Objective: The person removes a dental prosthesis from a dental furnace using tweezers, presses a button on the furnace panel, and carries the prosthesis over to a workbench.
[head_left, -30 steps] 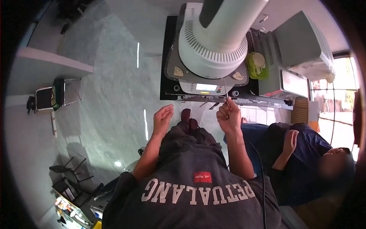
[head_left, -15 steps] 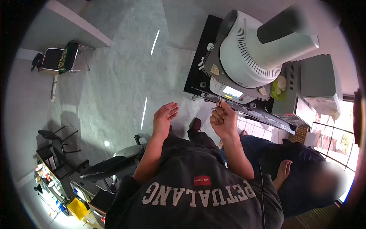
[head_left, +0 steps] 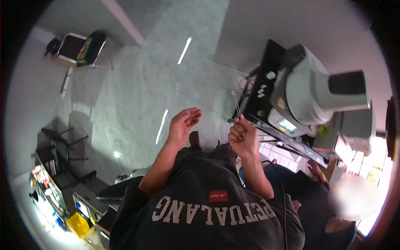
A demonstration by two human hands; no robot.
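My right hand (head_left: 243, 135) is closed in a pinch around long, slender metal tweezers (head_left: 237, 106), which point up and away from me over the floor. At their tip sits a small pale piece (head_left: 233, 93), too small to identify. My left hand (head_left: 182, 126) is raised to the left, fingers extended and slightly bent, holding nothing. Off to the right of the tweezers stands a grey-white furnace-like machine (head_left: 306, 89) with a lit screen (head_left: 286, 125) on its front. Small white pieces (head_left: 261, 91) lie on the black stand (head_left: 268, 62) beside it.
A person (head_left: 316, 200) sits close on my right, one hand raised. Behind the machine is a grey box-shaped appliance (head_left: 358, 125). A folding chair (head_left: 75, 50) stands far left, a black chair (head_left: 62, 143) below it, and a cluttered desk with a yellow bin (head_left: 79, 225) lower left.
My view has turned left, so the machine has shifted right and down. The tweezers now show over the floor instead of in front of the machine. The other person's hand has risen.
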